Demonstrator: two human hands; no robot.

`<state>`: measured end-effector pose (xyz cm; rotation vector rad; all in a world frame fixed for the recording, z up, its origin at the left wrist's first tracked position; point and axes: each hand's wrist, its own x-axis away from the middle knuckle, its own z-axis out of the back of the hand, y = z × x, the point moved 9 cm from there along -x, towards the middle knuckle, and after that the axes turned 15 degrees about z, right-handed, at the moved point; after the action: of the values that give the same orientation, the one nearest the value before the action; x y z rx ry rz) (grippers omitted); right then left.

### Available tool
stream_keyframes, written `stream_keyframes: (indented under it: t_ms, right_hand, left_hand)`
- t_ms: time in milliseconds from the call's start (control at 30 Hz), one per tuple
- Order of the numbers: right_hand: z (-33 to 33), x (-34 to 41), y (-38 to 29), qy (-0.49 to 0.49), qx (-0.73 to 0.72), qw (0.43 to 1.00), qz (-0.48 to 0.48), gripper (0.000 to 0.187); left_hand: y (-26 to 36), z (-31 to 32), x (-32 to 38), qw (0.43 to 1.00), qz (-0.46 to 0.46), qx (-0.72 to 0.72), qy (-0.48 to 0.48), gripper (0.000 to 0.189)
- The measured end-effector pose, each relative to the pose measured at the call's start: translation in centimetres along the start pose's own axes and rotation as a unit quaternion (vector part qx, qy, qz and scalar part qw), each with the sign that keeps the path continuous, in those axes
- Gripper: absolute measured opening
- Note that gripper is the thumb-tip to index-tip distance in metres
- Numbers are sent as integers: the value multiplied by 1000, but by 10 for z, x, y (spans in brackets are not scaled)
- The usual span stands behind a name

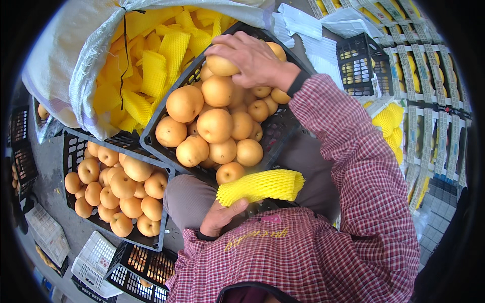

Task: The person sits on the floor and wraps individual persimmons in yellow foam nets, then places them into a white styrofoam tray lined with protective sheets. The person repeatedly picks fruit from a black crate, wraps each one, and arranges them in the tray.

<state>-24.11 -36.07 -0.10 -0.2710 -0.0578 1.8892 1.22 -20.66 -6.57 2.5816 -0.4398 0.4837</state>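
Observation:
My right hand [252, 57] reaches over a black plastic crate [151, 132] and has its fingers around a round orange-brown pear [221, 65] at the top of the heap. Several more such pears [215, 125] are piled beneath it. In front of my lap, my left hand [223, 216] holds a yellow foam net sleeve [261, 185], which lies sideways and looks flattened towards its right end. One pear [230, 173] sits right behind the sleeve, at the crate's near side. My left fingers are partly hidden under the sleeve.
A white woven sack [57, 72] of yellow foam sleeves [166, 75] stands at the upper left. Below it is another crate of pears [123, 184]. Stacked boxes of wrapped fruit [428, 75] line the right, near a black crate [354, 64]. Empty-looking crates [93, 261] lie lower left.

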Motion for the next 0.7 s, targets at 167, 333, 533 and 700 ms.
stream_keyframes:
  t_ms: [167, 333, 533, 700]
  right_hand:
    - [-36, -39, -9, -96, 112, 984, 104, 63]
    - [-43, -33, -2, -47, 74, 990, 114, 62]
    - [-67, 71, 10, -72, -97, 992, -34, 55]
    - [-184, 163, 4, -354, -72, 927, -98, 77]
  left_hand:
    - [-2, 8, 2, 999, -14, 32, 27, 52]
    - [-6, 9, 10, 999, 0, 14, 47, 51]
    - [-2, 5, 10, 1000, 2, -24, 17, 50]
    - [-6, 10, 1, 997, 33, -53, 46, 63]
